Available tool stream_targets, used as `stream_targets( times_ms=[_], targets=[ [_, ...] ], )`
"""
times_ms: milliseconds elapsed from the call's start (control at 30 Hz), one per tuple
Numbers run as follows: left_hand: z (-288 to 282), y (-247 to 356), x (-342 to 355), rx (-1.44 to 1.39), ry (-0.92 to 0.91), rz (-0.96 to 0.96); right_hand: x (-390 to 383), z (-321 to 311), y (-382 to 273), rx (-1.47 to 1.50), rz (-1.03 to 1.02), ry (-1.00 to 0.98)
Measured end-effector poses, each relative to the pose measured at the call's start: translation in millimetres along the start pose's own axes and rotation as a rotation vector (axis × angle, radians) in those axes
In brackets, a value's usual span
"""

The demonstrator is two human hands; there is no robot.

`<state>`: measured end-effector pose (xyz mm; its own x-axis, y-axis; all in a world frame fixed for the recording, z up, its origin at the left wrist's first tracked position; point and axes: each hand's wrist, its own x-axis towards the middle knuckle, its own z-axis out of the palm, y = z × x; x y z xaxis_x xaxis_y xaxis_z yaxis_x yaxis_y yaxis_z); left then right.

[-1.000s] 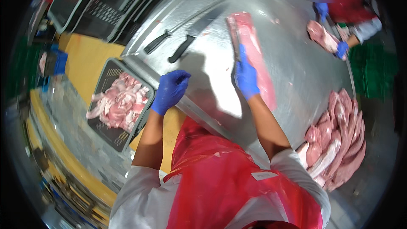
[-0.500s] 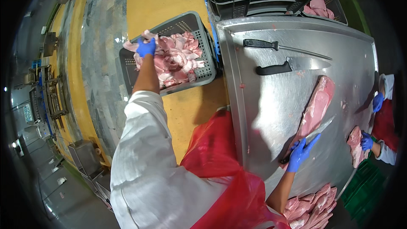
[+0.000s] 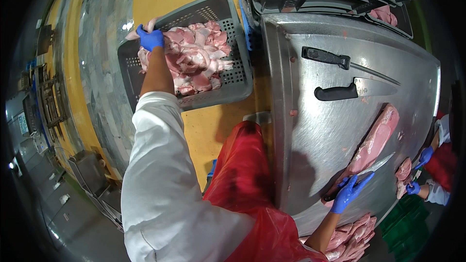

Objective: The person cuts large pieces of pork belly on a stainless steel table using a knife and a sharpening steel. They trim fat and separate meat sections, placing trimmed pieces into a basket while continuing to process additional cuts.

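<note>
- The left hand (image 3: pixel 152 39) is now over the far left corner of the grey perforated crate (image 3: pixel 241 70); a second ago it was beside the table (image 3: pixel 306 131) edge, with no meat showing in it.
- Its fingers look bent around a pale strip of trimming (image 3: pixel 133 34), which sticks out past them at the crate's rim; the underside of the grip is hidden.
- Compared with half a second ago, hand and strip sit much the same against the crate, so a release does not show.
- The right hand (image 3: pixel 346 196) still has its fingers wrapped around the narrow knife (image 3: pixel 379 165), one of them stretched out toward the blade.
- The pork loin (image 3: pixel 379 133) remains on the right part of the table, the narrow knife alongside its right edge.
- With the left hand away, I judge the loin is not being cut just now; attention seems to be on the trimmings (image 3: pixel 194 60).
- The wide knife (image 3: pixel 336 92) and sharpening steel (image 3: pixel 326 57) lie untouched farther off.
</note>
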<state>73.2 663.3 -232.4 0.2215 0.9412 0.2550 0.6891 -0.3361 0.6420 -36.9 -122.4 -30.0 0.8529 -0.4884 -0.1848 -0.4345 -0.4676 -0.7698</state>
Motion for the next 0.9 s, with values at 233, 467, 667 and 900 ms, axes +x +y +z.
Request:
stream_targets(
  times_ms=[233, 467, 667, 900],
  targets=[
    [-22.5, -46.4, -152.0, 0.009, -0.039, 0.294, -9.9, 3.8, -4.1, 0.047, 0.029, 0.029],
    [-36.9, -88.7, -149.1, 0.656, -1.054, 0.713, -3.8, -21.5, 38.5, -0.110, -0.054, -0.067],
    [-131.6, 137.2, -202.7, -0.334, -0.599, 0.618, 10.5, -30.5, -11.8, -0.365, -0.170, -0.145],
    [-181.9, 304.6, -466.2, -0.701, -1.401, 0.691, 42.9, -10.9, -27.8, -0.429, -0.293, -0.217]
  ],
)
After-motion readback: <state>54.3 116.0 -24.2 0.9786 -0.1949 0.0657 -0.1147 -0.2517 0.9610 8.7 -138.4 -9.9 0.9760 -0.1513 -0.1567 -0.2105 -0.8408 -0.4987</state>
